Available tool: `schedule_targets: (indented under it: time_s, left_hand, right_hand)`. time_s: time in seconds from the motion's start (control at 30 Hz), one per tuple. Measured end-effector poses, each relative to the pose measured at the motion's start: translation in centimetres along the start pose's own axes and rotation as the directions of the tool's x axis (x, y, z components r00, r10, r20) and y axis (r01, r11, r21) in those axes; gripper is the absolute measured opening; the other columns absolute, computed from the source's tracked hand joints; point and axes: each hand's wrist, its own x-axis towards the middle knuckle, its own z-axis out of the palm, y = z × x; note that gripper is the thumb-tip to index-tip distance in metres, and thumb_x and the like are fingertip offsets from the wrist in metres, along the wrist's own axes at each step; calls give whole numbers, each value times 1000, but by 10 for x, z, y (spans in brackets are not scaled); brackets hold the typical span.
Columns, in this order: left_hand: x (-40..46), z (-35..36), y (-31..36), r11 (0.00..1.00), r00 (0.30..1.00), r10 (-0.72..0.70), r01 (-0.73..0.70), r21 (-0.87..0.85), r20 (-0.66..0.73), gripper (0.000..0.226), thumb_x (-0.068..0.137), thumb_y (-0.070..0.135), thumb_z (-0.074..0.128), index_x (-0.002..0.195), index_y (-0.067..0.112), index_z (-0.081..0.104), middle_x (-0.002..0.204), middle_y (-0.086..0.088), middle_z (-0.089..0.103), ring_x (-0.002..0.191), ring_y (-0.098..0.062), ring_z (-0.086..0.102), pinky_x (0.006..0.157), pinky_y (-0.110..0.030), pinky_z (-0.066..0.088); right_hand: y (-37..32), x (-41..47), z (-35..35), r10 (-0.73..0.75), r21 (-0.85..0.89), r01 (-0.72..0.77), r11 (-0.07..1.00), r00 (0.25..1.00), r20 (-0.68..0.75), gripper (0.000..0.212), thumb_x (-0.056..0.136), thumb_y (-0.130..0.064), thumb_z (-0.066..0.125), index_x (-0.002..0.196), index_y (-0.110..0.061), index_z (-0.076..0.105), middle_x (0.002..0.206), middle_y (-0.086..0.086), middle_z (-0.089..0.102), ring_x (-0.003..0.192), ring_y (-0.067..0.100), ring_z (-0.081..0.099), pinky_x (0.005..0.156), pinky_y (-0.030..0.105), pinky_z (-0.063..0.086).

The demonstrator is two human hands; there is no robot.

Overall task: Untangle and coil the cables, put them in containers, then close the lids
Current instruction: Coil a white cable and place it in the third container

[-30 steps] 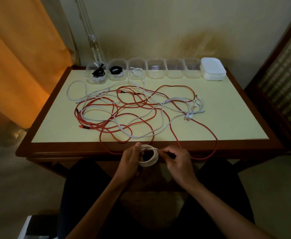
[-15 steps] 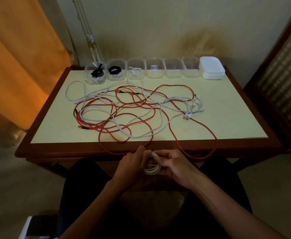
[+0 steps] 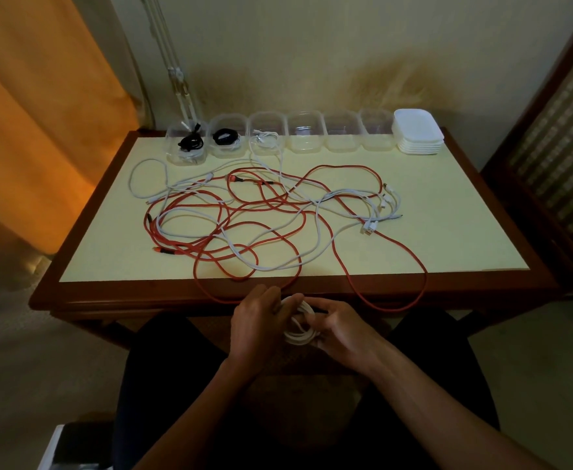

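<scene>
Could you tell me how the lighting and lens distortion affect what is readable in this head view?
Head view: dim, warm light; the table reads clearly, the hands and white coil sit in shadow; wide-angle bending bows the table edges; the clear containers look soft.

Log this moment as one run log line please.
step: coiling | both hands: left hand and right hand hold white cable coil | containers: open | lids: stacked

Both hands, left hand (image 3: 256, 322) and right hand (image 3: 341, 329), grip a white cable coil (image 3: 299, 330) at the desk's (image 3: 448, 252) near edge; tangled red and white cables (image 3: 261, 215) lie beyond
</scene>
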Motion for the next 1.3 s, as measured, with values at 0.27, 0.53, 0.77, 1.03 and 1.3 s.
schedule_targets:
  time_s: [0.27,0.53,0.77,1.03,1.3]
  left_hand:
    - [14,0,20,941,872,-336,328,84,357,28,94,46,57,83,25,71,72,11,64,60,-3,62,54,-18,50]
    - [10,-14,23,669,819,-370,563,-486,439,13,94,15,62,85,17,72,81,5,71,65,-1,63,57,-14,51]
    - [-6,-10,29,291,706,-626,605,-741,331,16,96,12,56,95,3,70,89,-10,73,79,-20,69,71,-31,57]
    - [10,-20,30,-85,420,-744,712,-697,520,9,90,6,65,95,2,70,84,-10,69,63,-14,59,53,-24,50]
    - [15,-39,8,481,705,-364,702,-525,608,27,86,-11,55,91,4,77,94,-18,73,81,-27,67,76,-35,54]
  right_hand:
    - [7,4,8,-111,-17,110,994,971,-211,34,93,9,51,119,-6,66,108,12,74,102,25,70,86,38,56]
    - [1,8,10,-37,247,139,959,926,-376,22,95,6,49,108,3,67,104,20,70,102,32,66,84,41,56]
    - [-2,4,12,-2,425,167,890,932,-362,20,97,5,46,108,4,64,102,20,69,101,33,65,79,41,56]
    - [1,-5,17,-272,219,315,923,940,-205,21,98,2,47,103,0,67,84,13,71,88,26,71,76,35,58]
    - [-14,-8,16,-208,168,209,963,978,-25,22,98,-7,52,104,5,68,98,21,71,90,29,70,78,42,60]
